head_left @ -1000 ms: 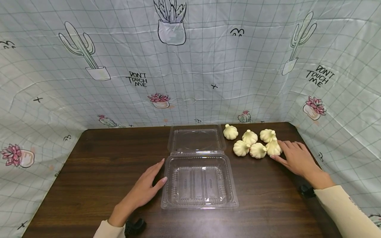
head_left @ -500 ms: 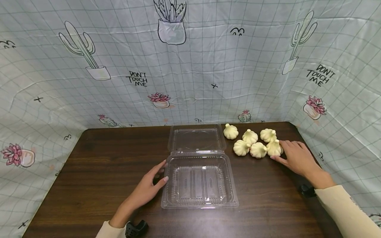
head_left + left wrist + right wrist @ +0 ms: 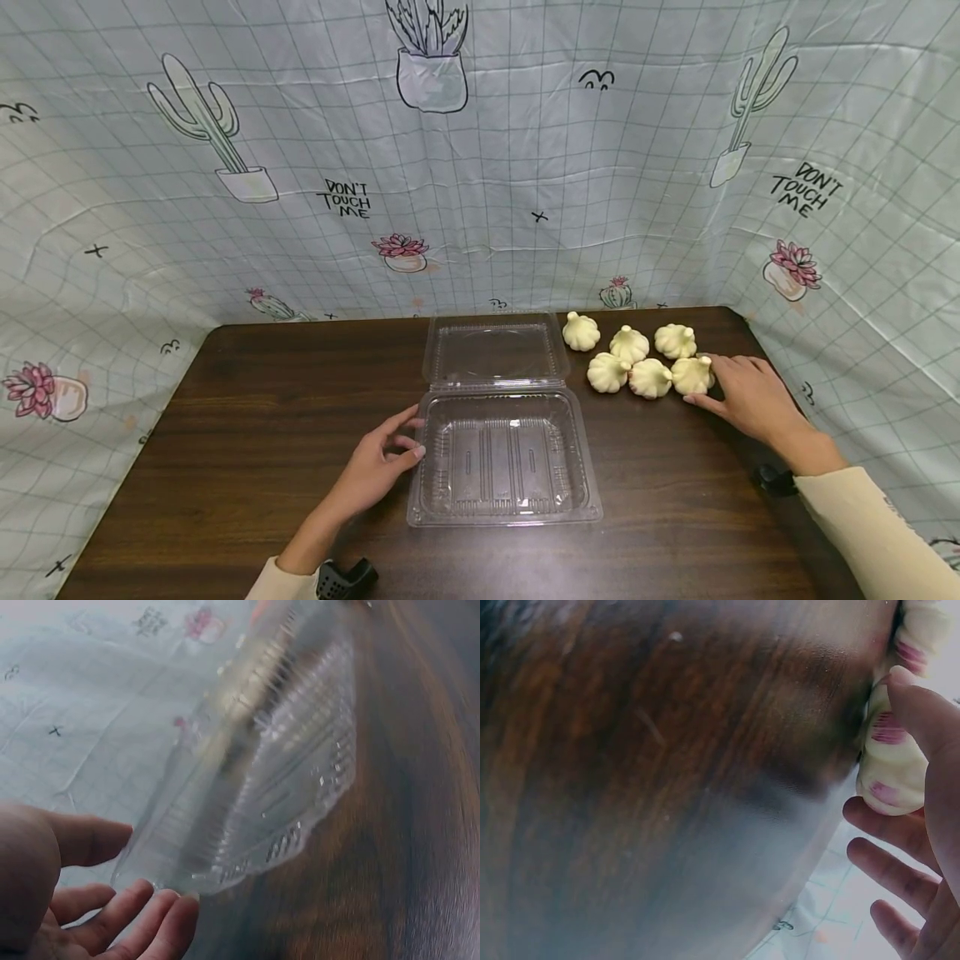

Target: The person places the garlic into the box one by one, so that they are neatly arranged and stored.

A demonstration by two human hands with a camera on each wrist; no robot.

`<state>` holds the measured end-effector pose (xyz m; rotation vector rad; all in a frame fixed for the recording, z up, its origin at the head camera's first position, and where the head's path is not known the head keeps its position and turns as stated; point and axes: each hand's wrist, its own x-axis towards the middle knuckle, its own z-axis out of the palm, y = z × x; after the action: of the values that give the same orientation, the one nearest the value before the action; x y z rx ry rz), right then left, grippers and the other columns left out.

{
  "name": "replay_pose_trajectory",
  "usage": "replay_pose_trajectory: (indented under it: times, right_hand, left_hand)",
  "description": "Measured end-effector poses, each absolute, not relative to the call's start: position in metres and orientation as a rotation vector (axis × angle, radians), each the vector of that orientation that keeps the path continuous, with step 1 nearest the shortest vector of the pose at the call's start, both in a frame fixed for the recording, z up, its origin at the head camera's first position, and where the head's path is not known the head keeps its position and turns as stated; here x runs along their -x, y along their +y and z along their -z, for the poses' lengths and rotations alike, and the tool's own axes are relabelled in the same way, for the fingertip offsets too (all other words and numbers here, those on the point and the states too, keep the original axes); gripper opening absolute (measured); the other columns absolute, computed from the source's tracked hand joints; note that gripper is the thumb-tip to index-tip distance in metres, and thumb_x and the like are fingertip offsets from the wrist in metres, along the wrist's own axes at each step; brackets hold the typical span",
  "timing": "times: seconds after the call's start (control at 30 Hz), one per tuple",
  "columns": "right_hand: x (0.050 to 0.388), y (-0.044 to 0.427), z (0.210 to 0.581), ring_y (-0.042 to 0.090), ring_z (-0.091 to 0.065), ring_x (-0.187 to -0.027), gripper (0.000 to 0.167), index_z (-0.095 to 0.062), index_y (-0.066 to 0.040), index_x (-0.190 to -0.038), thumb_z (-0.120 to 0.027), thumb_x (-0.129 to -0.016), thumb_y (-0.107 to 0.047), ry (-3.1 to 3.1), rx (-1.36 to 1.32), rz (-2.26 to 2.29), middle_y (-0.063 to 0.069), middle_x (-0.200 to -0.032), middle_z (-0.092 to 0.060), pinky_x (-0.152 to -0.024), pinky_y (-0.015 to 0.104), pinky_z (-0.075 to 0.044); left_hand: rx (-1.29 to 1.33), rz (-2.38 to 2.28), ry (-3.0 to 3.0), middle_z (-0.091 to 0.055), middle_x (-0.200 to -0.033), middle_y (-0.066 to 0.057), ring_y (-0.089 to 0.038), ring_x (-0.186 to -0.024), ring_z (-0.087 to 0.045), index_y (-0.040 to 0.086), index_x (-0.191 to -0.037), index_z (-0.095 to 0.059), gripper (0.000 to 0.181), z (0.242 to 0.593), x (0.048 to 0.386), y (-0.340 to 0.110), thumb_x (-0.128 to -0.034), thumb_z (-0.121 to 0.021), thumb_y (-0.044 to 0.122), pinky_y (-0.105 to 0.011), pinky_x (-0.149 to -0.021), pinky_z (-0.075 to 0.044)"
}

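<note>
A clear plastic clamshell container (image 3: 504, 510) stands with its lid laid back on the dark wooden table. My left hand (image 3: 375, 467) holds the left rim of its base; in the left wrist view the thumb is at the rim and the fingers (image 3: 135, 907) lie along its other side. At the right, my right hand (image 3: 753, 400) pinches the nearest right-hand garlic bulb (image 3: 692, 377) between thumb and forefinger. This bulb (image 3: 892, 761), with pink marks, appears in the right wrist view, the other fingers spread beside it. It appears to rest on the table.
Several other garlic bulbs (image 3: 628, 345) cluster right of the lid (image 3: 495, 350), beside the held one. Behind and at both sides hangs a gridded cactus-print cloth (image 3: 480, 183). The wooden table (image 3: 285, 417) stretches to the left and front.
The held garlic bulb has tilted, its stem swinging to the right, away from the bulb behind it. My left fingers have curled in closer at the container's rim.
</note>
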<state>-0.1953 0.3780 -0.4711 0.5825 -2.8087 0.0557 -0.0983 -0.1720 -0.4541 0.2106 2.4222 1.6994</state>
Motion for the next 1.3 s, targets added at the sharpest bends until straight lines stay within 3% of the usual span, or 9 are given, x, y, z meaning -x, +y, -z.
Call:
replay_pose_trajectory:
  times: [0.23, 0.43, 0.7, 0.83, 0.97, 1.07, 1.3]
  right_hand:
    - [0.194, 0.38, 0.472, 0.045, -0.064, -0.082, 0.052, -0.06, 0.004, -0.101, -0.091, -0.079, -0.031, -2.749, -0.617, -0.045, 0.016, -0.08, -0.066, -0.077, 0.062, -0.048]
    - [0.192, 0.382, 0.473, 0.047, -0.066, -0.087, 0.059, -0.062, 0.009, -0.113, -0.09, -0.08, -0.03, -2.747, -0.61, -0.066, 0.022, -0.09, -0.07, -0.082, 0.063, -0.048]
    - [0.19, 0.389, 0.477, 0.047, -0.066, -0.092, 0.064, -0.062, 0.01, -0.117, -0.088, -0.08, -0.036, -2.681, -0.644, -0.089, 0.026, -0.097, -0.071, -0.088, 0.064, -0.05]
    - [0.189, 0.392, 0.476, 0.048, -0.065, -0.089, 0.068, -0.062, 0.009, -0.11, -0.077, -0.088, -0.054, -2.651, -0.648, -0.095, 0.024, -0.093, -0.069, -0.083, 0.063, -0.05]
    - [0.188, 0.394, 0.472, 0.046, -0.063, -0.081, 0.078, -0.059, 0.003, -0.095, -0.054, -0.094, -0.074, -2.608, -0.655, -0.097, 0.019, -0.085, -0.065, -0.074, 0.061, -0.049]
    - [0.186, 0.394, 0.467, 0.045, -0.063, -0.08, 0.084, -0.058, 0.002, -0.092, -0.042, -0.094, -0.08, -2.587, -0.659, -0.109, 0.018, -0.085, -0.065, -0.073, 0.061, -0.049]
    - [0.18, 0.39, 0.45, 0.049, -0.063, -0.098, 0.093, -0.064, 0.007, -0.115, -0.041, -0.093, -0.08, -2.56, -0.646, -0.16, 0.025, -0.107, -0.069, -0.086, 0.063, -0.047]
  left_hand:
    - [-0.054, -1.815, 2.296, -0.058, -0.141, -0.024, -0.013, -0.095, -0.066, -0.005, -0.157, -0.045, 0.061, 0.452, 0.098, -0.169, -0.0994, -0.066, -0.004, -0.027, -0.076, -0.058]
    - [0.009, -1.879, 2.211, -0.057, -0.138, -0.026, -0.009, -0.078, -0.064, -0.006, -0.158, -0.043, 0.062, 0.452, 0.1, -0.166, -0.0993, -0.064, -0.008, -0.026, -0.07, -0.059]
    - [0.038, -1.906, 2.176, -0.055, -0.137, -0.025, -0.009, -0.077, -0.063, -0.004, -0.158, -0.043, 0.062, 0.451, 0.1, -0.166, -0.0997, -0.064, -0.009, -0.024, -0.068, -0.058]
    - [0.041, -1.911, 2.169, -0.055, -0.137, -0.024, -0.009, -0.077, -0.062, -0.004, -0.158, -0.043, 0.062, 0.451, 0.1, -0.167, -0.0996, -0.064, -0.008, -0.024, -0.068, -0.057]
    - [0.037, -1.904, 2.169, -0.054, -0.138, -0.024, -0.009, -0.076, -0.062, -0.003, -0.159, -0.042, 0.063, 0.451, 0.099, -0.167, -0.1002, -0.064, -0.007, -0.024, -0.069, -0.057]
    - [0.033, -1.901, 2.168, -0.054, -0.138, -0.024, -0.009, -0.076, -0.061, -0.003, -0.159, -0.042, 0.062, 0.451, 0.099, -0.168, -0.1005, -0.063, -0.007, -0.024, -0.069, -0.057]
    - [0.027, -1.901, 2.167, -0.054, -0.138, -0.025, -0.009, -0.075, -0.061, -0.003, -0.159, -0.042, 0.062, 0.452, 0.1, -0.168, -0.1007, -0.063, -0.007, -0.024, -0.069, -0.057]
